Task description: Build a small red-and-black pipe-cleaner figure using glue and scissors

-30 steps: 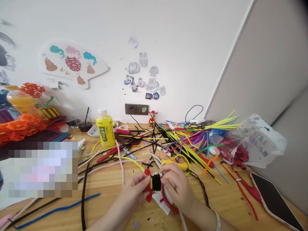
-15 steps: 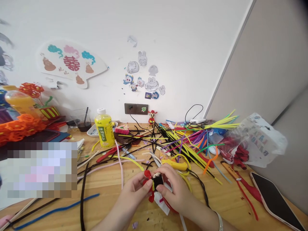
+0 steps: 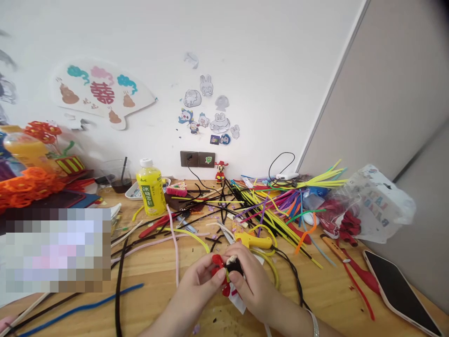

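Above the front of the table I hold a small fuzzy doll, black with a cream-white patch and red parts. My left hand pinches its red part between thumb and fingers. Curled around the black part from the other side is my right hand, its thumb pressed on it. Part of the doll is hidden by my fingers. Just beyond my hands lies a yellow hot glue gun. Beneath them is a white paper scrap.
Pipe cleaners of several colours are piled at the back right. A yellow drink bottle and a plastic cup stand at the back left. A red-hatted doll stands by the wall. A phone lies at the right.
The doll in my hands has shifted slightly right and turned a little, its black part now tilted. Both hands still grip it. The view has moved slightly.
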Demonstrator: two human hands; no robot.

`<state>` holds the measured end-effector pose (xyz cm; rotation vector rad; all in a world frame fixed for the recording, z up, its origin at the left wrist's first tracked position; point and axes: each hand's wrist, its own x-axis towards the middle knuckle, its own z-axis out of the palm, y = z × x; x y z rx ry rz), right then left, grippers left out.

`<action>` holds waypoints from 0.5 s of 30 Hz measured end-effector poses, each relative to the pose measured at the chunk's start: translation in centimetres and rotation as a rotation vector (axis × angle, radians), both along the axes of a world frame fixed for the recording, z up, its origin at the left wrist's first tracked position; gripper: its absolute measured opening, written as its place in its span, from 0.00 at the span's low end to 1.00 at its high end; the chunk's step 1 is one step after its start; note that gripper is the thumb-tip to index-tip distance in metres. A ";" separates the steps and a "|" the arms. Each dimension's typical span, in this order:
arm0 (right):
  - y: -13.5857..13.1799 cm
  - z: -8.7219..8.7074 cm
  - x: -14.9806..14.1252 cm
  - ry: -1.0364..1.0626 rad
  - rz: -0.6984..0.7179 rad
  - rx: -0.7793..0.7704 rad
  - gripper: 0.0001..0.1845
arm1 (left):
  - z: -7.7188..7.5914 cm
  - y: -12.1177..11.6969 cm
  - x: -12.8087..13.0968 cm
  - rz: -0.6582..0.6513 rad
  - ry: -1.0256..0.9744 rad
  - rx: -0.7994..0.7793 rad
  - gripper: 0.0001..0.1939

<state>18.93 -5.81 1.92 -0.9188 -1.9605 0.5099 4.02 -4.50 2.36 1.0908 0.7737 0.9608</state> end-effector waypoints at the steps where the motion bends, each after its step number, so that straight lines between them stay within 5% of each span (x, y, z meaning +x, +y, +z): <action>1: 0.1 -0.1 0.0 -0.005 0.001 0.002 0.17 | 0.2 -0.1 0.0 0.007 0.015 0.004 0.16; 5: 0.2 -0.5 0.1 -0.009 -0.005 -0.008 0.17 | 0.6 -0.1 -0.1 0.028 0.038 0.006 0.15; 15: 0.1 -0.8 -0.1 -0.007 -0.061 -0.041 0.11 | -1.6 0.1 0.2 -0.019 -0.134 -0.075 0.12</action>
